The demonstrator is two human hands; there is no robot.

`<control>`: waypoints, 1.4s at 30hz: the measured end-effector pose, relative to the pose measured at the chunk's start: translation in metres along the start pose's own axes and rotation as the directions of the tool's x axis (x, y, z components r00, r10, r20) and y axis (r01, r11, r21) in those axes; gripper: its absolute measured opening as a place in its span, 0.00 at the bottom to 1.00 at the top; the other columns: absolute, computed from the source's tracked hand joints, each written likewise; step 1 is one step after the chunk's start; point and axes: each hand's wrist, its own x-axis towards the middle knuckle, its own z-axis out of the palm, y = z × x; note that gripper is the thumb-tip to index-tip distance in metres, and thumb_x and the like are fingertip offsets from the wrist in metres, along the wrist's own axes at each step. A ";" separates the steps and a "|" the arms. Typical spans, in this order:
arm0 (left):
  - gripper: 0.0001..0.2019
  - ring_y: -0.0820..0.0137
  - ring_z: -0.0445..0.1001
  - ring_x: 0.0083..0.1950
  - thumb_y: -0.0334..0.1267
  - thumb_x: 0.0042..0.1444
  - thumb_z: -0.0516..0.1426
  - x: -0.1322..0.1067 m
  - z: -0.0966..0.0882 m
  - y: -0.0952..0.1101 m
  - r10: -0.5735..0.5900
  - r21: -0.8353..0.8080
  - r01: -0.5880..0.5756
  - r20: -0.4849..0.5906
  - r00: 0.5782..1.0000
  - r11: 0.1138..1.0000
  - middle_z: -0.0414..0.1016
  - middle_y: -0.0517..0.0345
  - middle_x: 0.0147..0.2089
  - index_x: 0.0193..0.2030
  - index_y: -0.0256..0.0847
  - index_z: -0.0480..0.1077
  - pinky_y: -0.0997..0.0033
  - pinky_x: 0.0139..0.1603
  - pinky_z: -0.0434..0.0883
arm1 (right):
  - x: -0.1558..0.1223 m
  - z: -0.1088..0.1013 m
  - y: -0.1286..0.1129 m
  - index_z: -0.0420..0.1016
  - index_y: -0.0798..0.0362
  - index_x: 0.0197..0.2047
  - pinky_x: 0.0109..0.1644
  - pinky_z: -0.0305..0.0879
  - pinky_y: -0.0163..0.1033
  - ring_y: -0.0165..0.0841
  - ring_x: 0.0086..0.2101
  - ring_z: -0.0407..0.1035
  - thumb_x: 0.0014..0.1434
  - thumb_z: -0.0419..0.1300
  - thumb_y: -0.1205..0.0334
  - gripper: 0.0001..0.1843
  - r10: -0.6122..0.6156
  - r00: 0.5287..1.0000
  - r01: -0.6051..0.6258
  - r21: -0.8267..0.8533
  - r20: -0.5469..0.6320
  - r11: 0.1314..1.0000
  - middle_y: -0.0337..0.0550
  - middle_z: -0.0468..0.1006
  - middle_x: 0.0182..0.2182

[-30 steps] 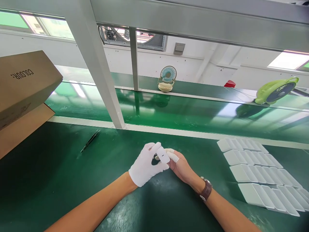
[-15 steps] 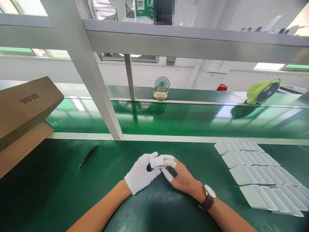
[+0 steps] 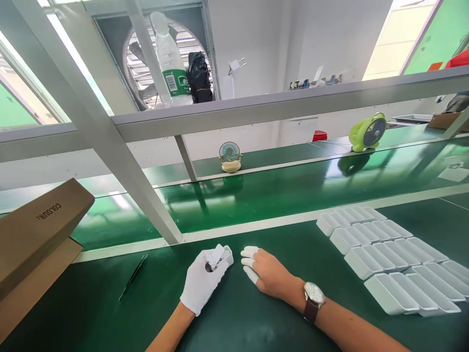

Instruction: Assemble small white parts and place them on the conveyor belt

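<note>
A dark green bench (image 3: pixel 234 322) carries everything close at hand. A grey metal frame (image 3: pixel 137 186) rises at its far edge, with a clear bottle (image 3: pixel 175 80) standing on the crossbar. A cardboard box (image 3: pixel 47 225), flap hanging out, juts in from the left. White trays (image 3: pixel 381 256) lie in four rows at the right. Beyond the frame sit a lime-green fan (image 3: pixel 361 134) and a smaller cream fan (image 3: pixel 230 156). The left hand (image 3: pixel 196 286), in a white glove, has its grip closed on a small white case (image 3: pixel 219 254), held near the bench's middle. The right hand (image 3: pixel 273 275), its fingertips in white covers, is just beside the case, apart from it, its grip loosely open. Tweezers (image 3: pixel 133 277) lie between box and glove. A watch (image 3: pixel 313 296) circles the right wrist.
</note>
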 end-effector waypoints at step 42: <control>0.22 0.78 0.65 0.21 0.48 0.44 0.72 0.065 0.061 0.024 0.094 -0.691 0.306 0.476 0.874 0.654 0.77 0.57 0.28 0.38 0.35 0.74 0.73 0.23 0.56 | -0.008 0.007 0.004 0.79 0.51 0.45 0.52 0.71 0.56 0.48 0.44 0.71 0.62 0.56 0.71 0.13 0.047 0.993 -0.047 -0.001 0.104 0.999 0.53 0.78 0.42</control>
